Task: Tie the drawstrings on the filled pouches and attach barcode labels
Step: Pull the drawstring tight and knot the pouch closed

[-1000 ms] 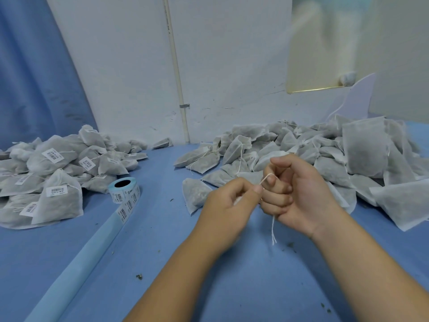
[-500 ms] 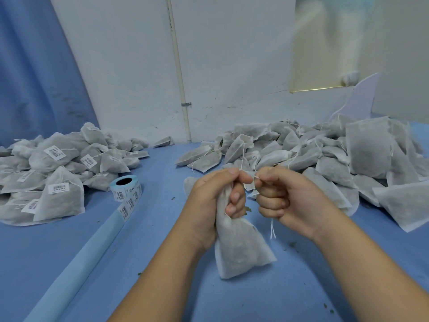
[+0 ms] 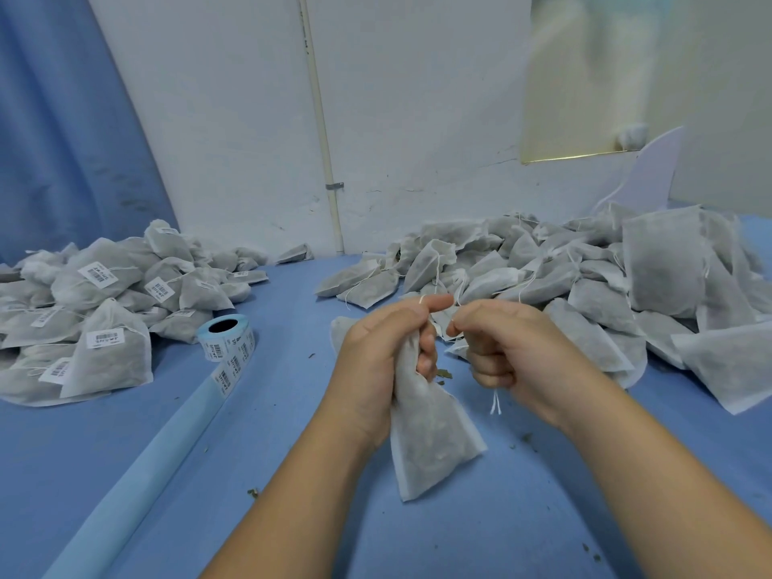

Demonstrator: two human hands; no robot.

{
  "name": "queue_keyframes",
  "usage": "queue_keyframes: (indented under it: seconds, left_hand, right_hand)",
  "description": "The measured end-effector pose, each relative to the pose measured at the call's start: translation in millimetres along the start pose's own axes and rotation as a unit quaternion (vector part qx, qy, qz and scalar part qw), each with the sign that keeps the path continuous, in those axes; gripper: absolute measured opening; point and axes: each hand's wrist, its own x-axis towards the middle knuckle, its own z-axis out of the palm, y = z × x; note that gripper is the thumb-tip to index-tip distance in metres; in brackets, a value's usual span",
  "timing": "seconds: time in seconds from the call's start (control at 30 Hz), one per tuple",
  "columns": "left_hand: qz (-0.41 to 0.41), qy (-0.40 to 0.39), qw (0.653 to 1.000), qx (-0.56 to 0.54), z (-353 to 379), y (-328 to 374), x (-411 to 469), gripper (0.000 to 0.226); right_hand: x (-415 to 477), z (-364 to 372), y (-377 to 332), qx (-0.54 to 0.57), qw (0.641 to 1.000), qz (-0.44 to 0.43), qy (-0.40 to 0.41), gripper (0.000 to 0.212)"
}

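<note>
Head view, left grip (image 3: 376, 353): clenched round the gathered neck of the pouch (image 3: 430, 445), whose filled body is hung below the fist.
Right grip (image 3: 509, 348): clenched on the drawstring (image 3: 496, 405), just beside the neck; a frayed end is seen dangling beneath.
Pouch place: held right of the label roll (image 3: 225, 338), above the tabletop (image 3: 292, 516).
Unlabelled heap (image 3: 585, 286): farther right of the roll.

1. the pouch (image 3: 426, 436) is pale grey-white, darker fill showing through.
2. its drawstring (image 3: 495, 405) is white.
3. the table (image 3: 480, 537) is plain blue, flecked with dark crumbs.
4. the label roll (image 3: 227, 342) is light blue, its labels white with black bars.
5. the left pile (image 3: 104, 357) bears such labels; the right pile (image 3: 593, 328) is plain grey.
6. the curtain (image 3: 62, 140) is deeper blue, the wall (image 3: 229, 119) white.
</note>
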Motion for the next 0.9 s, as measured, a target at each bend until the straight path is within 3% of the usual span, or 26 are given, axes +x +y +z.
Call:
queue_keyframes:
  seconds: [0.13, 0.27, 0.43, 0.6, 0.67, 0.8, 0.9]
  left_hand:
    - [0.044, 0.081, 0.977, 0.190, 0.1, -2.4, -0.4, 0.031]
    - [0.157, 0.100, 0.893, 0.410, 2.6, -3.0, -3.0, 0.026]
    - [0.141, 0.107, 0.806, 0.565, -6.4, -2.8, -2.1, 0.032]
    - [0.142, 0.044, 0.766, 0.626, -7.2, -6.7, -4.0, 0.025]
    - [0.136, 0.016, 0.778, 0.614, -3.9, -9.1, -3.5, 0.032]
    - [0.057, -0.021, 0.883, 0.466, 1.4, -6.2, -4.6, 0.028]
    - [0.014, -0.025, 0.938, 0.344, 4.6, -0.3, -5.7, 0.026]
  right_hand:
    - [-2.8, 2.0, -0.1, -0.141, 0.988, -0.056, 0.034, 0.024]
    - [-10.3, 9.5, 0.8, -0.370, 0.903, -0.210, 0.056, 0.018]
    - [-15.2, 10.1, -3.9, -0.366, 0.897, -0.242, 0.046, 0.012]
    - [-13.5, 7.2, -5.8, -0.307, 0.925, -0.216, 0.066, 0.019]
    - [-12.0, 6.4, -4.9, -0.282, 0.936, -0.199, 0.066, 0.019]
    - [-10.8, 4.3, -3.8, -0.230, 0.954, -0.183, 0.061, 0.024]
    - [-7.4, 2.7, -1.8, -0.215, 0.961, -0.160, 0.070, 0.020]
